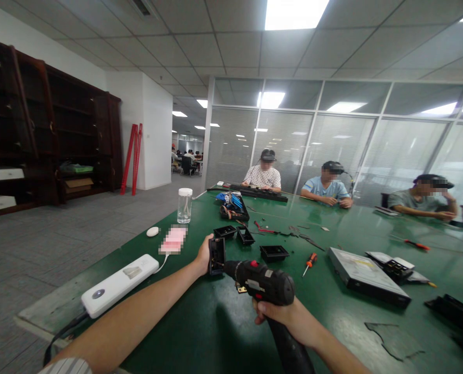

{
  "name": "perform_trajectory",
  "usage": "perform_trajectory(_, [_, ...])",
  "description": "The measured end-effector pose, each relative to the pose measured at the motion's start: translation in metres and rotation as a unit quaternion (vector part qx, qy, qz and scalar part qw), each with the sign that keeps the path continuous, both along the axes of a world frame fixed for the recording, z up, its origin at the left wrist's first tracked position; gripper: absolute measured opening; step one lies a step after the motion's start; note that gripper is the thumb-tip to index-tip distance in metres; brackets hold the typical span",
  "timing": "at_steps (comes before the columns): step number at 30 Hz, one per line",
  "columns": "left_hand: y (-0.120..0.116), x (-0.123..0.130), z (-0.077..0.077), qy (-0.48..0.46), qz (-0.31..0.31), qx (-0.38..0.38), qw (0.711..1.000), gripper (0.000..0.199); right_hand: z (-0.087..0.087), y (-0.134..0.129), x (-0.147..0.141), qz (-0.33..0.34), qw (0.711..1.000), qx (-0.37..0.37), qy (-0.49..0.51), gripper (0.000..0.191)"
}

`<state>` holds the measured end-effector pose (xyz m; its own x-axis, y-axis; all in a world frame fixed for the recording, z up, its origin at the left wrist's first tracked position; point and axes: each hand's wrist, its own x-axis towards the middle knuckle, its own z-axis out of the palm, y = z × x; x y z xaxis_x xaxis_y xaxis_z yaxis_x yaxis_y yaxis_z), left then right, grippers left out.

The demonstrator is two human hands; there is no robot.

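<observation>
My left hand (204, 255) grips a small black plastic housing (217, 256) by its left side, its hollow inside turned toward the right. Wrapped round the handle of a black cordless drill (265, 281) is my right hand (278, 314). The drill lies level and points left, its chuck right at the housing; whether the bit touches it I cannot tell. Under the chuck a small brass-coloured metal piece (241, 289) shows in part. Just beyond the hands lie similar black housings (274, 253) on the green table (192, 317).
An orange-handled screwdriver (310, 264) and a flat metal disc drive (367, 275) lie to the right. On the left are a white power strip (120, 285), a lidded clear jar (184, 206) and a white oval case (152, 231). Several people sit across the table.
</observation>
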<state>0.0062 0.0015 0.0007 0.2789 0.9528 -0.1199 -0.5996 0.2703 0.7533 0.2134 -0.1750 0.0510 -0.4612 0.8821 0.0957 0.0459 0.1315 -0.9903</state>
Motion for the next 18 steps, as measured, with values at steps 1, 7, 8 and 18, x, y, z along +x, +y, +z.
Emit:
perform_trajectory(1, [0.0002,0.0002,-0.0001,-0.002,0.001,-0.001,1.0,0.041,-0.0001,0.0001,0.0,0.001,1.0,0.0,0.001,0.037])
perform_trajectory(7, [0.0,0.0003,0.0005,-0.003,0.0,-0.002,1.0,0.041,-0.0026,0.0011,0.0007,-0.008,1.0,-0.002,0.0,0.037])
perform_trajectory(8, [-0.0004,0.0002,0.0007,-0.002,-0.002,-0.001,1.0,0.041,-0.0024,0.0009,0.0007,-0.008,1.0,-0.003,-0.002,0.037])
perform_trajectory(18, [-0.0017,0.001,0.0014,0.01,0.005,0.007,1.0,0.042,0.0019,-0.0008,-0.0005,0.001,1.0,-0.005,0.007,0.032])
